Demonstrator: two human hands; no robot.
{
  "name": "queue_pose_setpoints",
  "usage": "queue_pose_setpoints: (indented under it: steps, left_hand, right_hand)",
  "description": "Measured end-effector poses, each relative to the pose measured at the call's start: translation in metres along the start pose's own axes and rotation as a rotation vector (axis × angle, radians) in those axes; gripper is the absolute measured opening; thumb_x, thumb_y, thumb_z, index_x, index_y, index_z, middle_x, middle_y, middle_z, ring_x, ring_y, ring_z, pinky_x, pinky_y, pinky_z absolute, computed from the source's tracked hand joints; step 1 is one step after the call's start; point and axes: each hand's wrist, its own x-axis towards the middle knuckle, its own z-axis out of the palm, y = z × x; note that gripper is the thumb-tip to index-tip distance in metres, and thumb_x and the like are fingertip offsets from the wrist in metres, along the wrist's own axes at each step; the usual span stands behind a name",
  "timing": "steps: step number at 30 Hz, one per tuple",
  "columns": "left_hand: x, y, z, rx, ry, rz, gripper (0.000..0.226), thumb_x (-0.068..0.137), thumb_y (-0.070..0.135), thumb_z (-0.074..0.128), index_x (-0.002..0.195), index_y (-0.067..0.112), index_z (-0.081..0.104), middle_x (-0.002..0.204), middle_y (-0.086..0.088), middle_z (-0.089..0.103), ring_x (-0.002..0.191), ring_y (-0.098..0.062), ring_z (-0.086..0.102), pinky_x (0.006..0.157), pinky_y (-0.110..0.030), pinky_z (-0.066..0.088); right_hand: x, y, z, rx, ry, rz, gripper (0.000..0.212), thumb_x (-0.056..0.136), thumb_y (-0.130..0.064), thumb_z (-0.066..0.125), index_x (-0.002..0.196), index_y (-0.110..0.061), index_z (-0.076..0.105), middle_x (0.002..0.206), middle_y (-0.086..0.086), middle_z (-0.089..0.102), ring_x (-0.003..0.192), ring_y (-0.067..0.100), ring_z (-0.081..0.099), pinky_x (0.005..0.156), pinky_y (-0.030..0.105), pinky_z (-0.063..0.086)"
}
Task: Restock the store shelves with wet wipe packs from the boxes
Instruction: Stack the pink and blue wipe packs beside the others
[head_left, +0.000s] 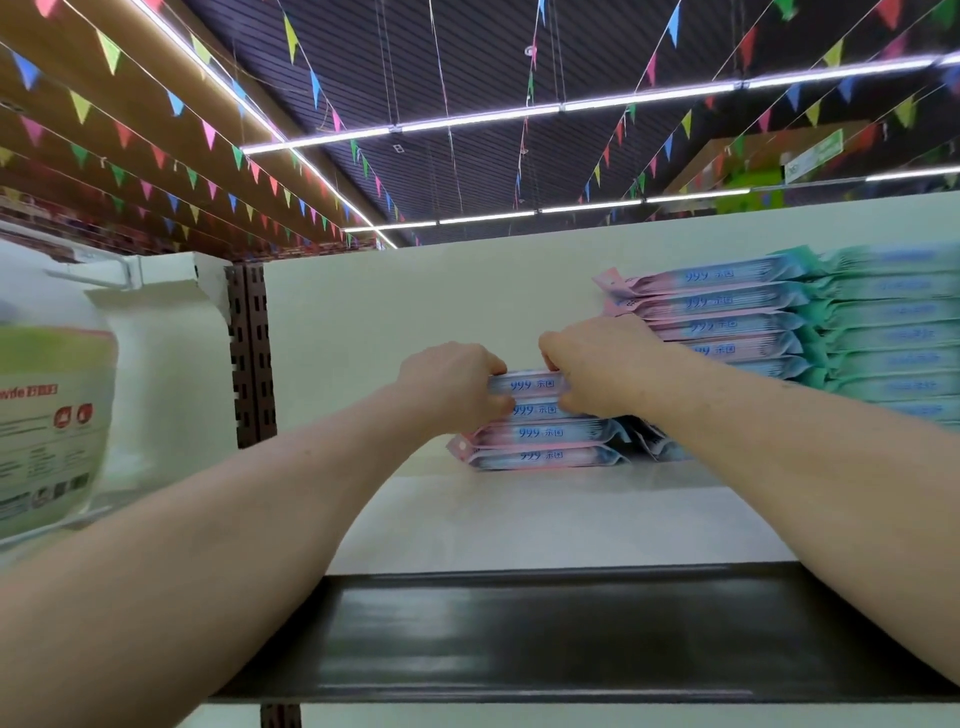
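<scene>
**Both hands on the top packs**

I see the top wet wipe packs (527, 385) on a short stack (543, 444) on the white shelf (545, 519), left hand (452, 387) and right hand (597, 364) gripping their ends; taller stack (727, 312) beside.

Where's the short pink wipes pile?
Head view: the short pile sits on the shelf, just left of the taller pink stack; the left hand and right hand grip its top packs.

The teal stack (893, 332) is cut by the right edge, its print blurred. Ends of the top packs (527, 384) are hidden by the left hand (452, 387) and right hand (597, 364).
</scene>
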Motion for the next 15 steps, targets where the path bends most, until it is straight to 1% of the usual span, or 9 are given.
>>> queue_pose_setpoints:
  steps: [2,4,5,7,10,13,15]
  left_hand:
    - [0.0,0.0,-0.005,0.142,0.046,0.041,0.038,0.09,0.051,0.053,0.12,0.031,0.064,0.097,0.006,0.062,0.095,-0.018,0.048,0.069,-0.03,0.036]
    - [0.001,0.0,-0.007,0.238,0.105,0.107,0.036,0.091,0.05,0.053,0.121,0.031,0.064,0.09,0.006,0.057,0.094,-0.018,0.041,0.073,-0.032,0.032]
    - [0.002,0.002,-0.007,0.242,0.112,0.124,0.034,0.092,0.045,0.053,0.119,0.03,0.066,0.091,0.006,0.059,0.092,-0.019,0.045,0.071,-0.032,0.031]
    - [0.003,0.005,-0.006,0.213,0.093,0.112,0.03,0.092,0.037,0.053,0.115,0.027,0.069,0.097,0.003,0.066,0.089,-0.021,0.056,0.06,-0.028,0.035]
    - [0.005,0.01,-0.003,0.232,0.075,0.08,0.027,0.092,0.033,0.053,0.112,0.024,0.07,0.098,0.0,0.067,0.088,-0.022,0.061,0.05,-0.023,0.033]
    - [0.007,0.015,-0.005,0.279,0.05,0.07,0.026,0.092,0.028,0.052,0.111,0.023,0.07,0.091,0.001,0.066,0.082,-0.021,0.061,0.049,-0.022,0.032]
    - [0.01,0.017,-0.011,0.276,0.016,0.078,0.027,0.091,0.03,0.054,0.113,0.022,0.069,0.095,0.002,0.068,0.086,-0.02,0.063,0.053,-0.023,0.037]
  right_hand:
    - [-0.002,0.003,-0.005,0.046,-0.003,0.005,0.025,0.092,-0.027,0.055,0.116,-0.019,0.053,0.112,0.002,0.059,0.098,0.023,0.054,0.073,0.032,0.038]
    - [-0.003,0.004,-0.007,0.088,-0.007,0.004,0.026,0.092,-0.027,0.055,0.117,-0.021,0.056,0.113,0.002,0.06,0.101,0.022,0.055,0.073,0.031,0.039]
    - [-0.003,0.004,-0.007,0.093,-0.009,0.002,0.025,0.093,-0.025,0.054,0.117,-0.021,0.057,0.115,0.002,0.06,0.103,0.023,0.055,0.074,0.031,0.039]
    - [-0.002,0.004,-0.006,0.093,-0.008,0.0,0.023,0.095,-0.02,0.052,0.116,-0.021,0.057,0.117,0.003,0.06,0.106,0.023,0.055,0.076,0.03,0.039]
    - [0.001,0.004,-0.004,0.091,-0.018,0.014,0.023,0.095,-0.013,0.051,0.116,-0.019,0.059,0.117,0.003,0.06,0.107,0.024,0.056,0.076,0.031,0.04]
    - [0.004,0.002,-0.005,0.086,-0.06,0.019,0.025,0.092,-0.009,0.054,0.115,-0.016,0.06,0.114,0.005,0.062,0.102,0.025,0.058,0.074,0.031,0.044]
    - [0.003,0.002,-0.009,0.094,-0.088,0.021,0.027,0.091,-0.008,0.053,0.117,-0.016,0.059,0.113,0.004,0.062,0.099,0.024,0.059,0.072,0.031,0.044]
